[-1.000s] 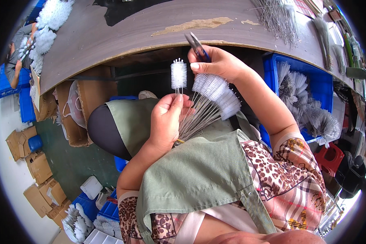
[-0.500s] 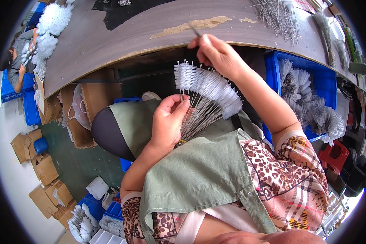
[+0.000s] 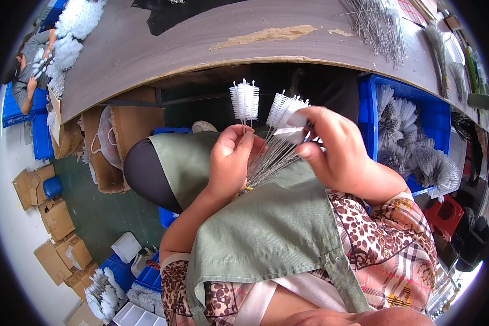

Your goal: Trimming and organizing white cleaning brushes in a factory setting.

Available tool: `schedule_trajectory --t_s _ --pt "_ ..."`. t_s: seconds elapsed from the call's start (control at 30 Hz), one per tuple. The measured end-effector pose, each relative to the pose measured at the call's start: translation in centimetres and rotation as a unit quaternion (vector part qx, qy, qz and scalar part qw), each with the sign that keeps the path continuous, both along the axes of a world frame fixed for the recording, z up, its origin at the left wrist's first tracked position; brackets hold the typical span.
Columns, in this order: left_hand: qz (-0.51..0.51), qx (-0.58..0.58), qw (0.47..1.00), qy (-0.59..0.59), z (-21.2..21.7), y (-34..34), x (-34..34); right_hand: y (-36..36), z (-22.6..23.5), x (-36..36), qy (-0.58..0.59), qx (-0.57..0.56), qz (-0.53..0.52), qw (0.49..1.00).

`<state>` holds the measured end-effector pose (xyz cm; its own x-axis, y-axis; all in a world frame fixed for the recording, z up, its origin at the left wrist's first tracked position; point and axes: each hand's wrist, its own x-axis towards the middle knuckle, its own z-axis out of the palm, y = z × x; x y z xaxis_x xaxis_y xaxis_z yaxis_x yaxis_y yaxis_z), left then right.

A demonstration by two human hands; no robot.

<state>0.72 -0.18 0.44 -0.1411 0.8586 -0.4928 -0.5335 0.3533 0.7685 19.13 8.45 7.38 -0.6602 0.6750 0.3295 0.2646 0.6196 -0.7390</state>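
Observation:
In my left hand [image 3: 229,160] is a bundle of slim bottle brushes [image 3: 244,102] with white bristle heads and thin wire stems. The heads stand in two groups, one above my left fingers and one farther right, near my right hand [image 3: 343,149]. A yellow band [image 3: 248,188] shows low on the stems. My right hand is closed around a small tool [image 3: 288,133] with a flat, pale blade; its exact kind is unclear. That blade lies across the stems just below the right-hand brush heads. The bundle rests over my green apron [image 3: 266,233].
The grey table edge [image 3: 244,62] runs beyond my hands, with loose wire stems [image 3: 379,30] on top. A blue crate [image 3: 367,103] of brushes stands at right. Cardboard boxes [image 3: 138,122] sit under the table at left. At far left a person [image 3: 24,81] handles white brushes.
My right hand has come down from the table edge with the tool to the brush heads. The fanned heads have parted into two groups. My left hand has stayed almost in place.

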Motion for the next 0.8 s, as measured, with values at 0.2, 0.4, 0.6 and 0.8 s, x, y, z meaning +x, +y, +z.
schedule_trajectory --t_s 0.2,0.4,0.6,0.8 --pt "0.008 -0.023 0.999 0.026 0.4 0.2 0.2 0.0 0.5 -0.4 -0.135 0.076 -0.06 0.986" --pt "0.013 -0.024 0.999 0.02 0.4 0.1 0.2 -1.2 -1.3 -1.1 0.062 -0.733 0.081 0.672" --pt "0.027 -0.02 0.998 0.047 0.3 0.1 0.4 -2.7 -2.8 -2.1 0.155 -0.838 0.014 0.523" --pt "-0.001 0.008 0.996 0.084 0.0 0.1 0.3 -2.1 -4.0 -2.0 0.208 -0.869 0.039 0.448"
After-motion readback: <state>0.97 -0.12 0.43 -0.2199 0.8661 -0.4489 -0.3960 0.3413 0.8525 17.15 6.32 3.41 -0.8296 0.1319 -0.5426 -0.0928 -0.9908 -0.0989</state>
